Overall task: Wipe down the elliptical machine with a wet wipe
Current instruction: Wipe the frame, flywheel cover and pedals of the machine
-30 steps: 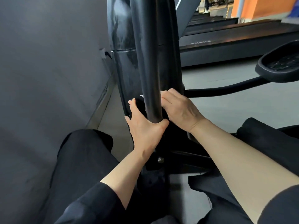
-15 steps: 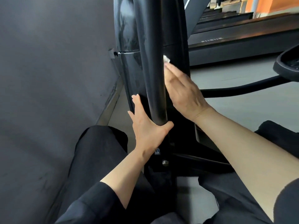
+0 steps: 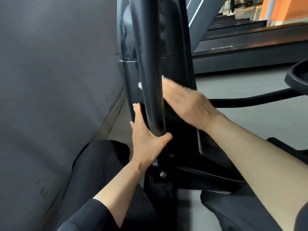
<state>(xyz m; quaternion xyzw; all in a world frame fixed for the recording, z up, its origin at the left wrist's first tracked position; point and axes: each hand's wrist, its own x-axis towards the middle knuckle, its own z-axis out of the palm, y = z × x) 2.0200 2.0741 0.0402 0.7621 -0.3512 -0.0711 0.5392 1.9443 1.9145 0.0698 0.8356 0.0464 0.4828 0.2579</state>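
The black elliptical machine fills the middle, with a glossy housing and a thick black upright bar in front of it. My left hand grips the bar near its lower end, thumb round the right side. My right hand lies flat against the housing behind the bar, fingers straight and blurred with motion. A white wet wipe shows as a small scrap left of the bar; most of it is hidden under my fingers and behind the bar.
A dark grey wall stands close on the left. The machine's pedal and its arm reach out at the right. A treadmill lies behind. My black-trousered knees flank the machine's base.
My right hand has slid down the housing from its higher spot half a second ago. My left hand keeps its grip on the bar. The view has shifted slightly.
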